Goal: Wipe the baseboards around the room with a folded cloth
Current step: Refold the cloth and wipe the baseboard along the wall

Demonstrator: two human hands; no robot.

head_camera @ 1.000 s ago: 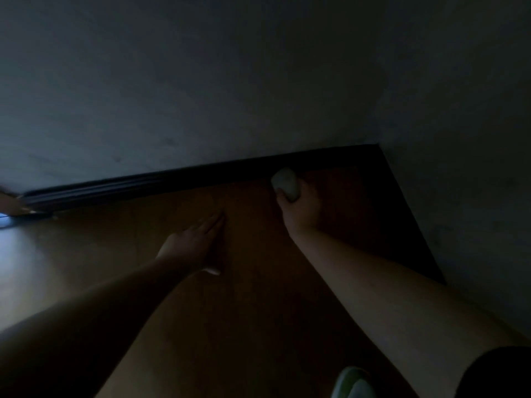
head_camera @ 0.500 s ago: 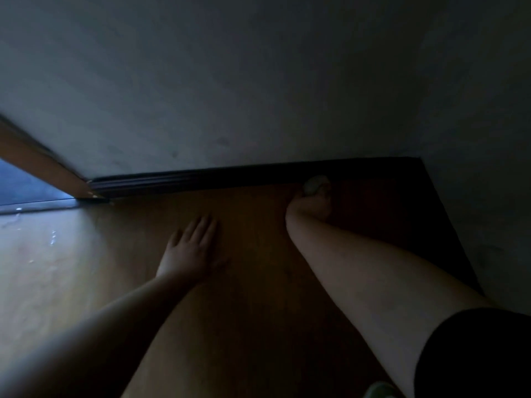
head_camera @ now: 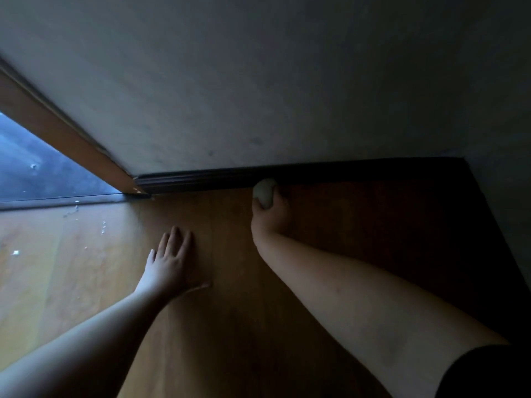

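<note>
1. Two bare hands reach toward the dark baseboard (head_camera: 301, 175) at the bottom of the grey wall (head_camera: 258, 81).
2. The right hand (head_camera: 270, 216) is curled round a small pale cloth (head_camera: 265, 193) and holds it right up against the baseboard.
3. The left hand (head_camera: 169, 264) lies flat on the wooden floor (head_camera: 224, 326), a bit away from the baseboard, with its fingers straight and spread a little.
4. A wooden door frame (head_camera: 66, 139) meets the left end of the baseboard.
5. Little white bits (head_camera: 15, 252) lie on the floor, far off to the left of the baseboard.
</note>
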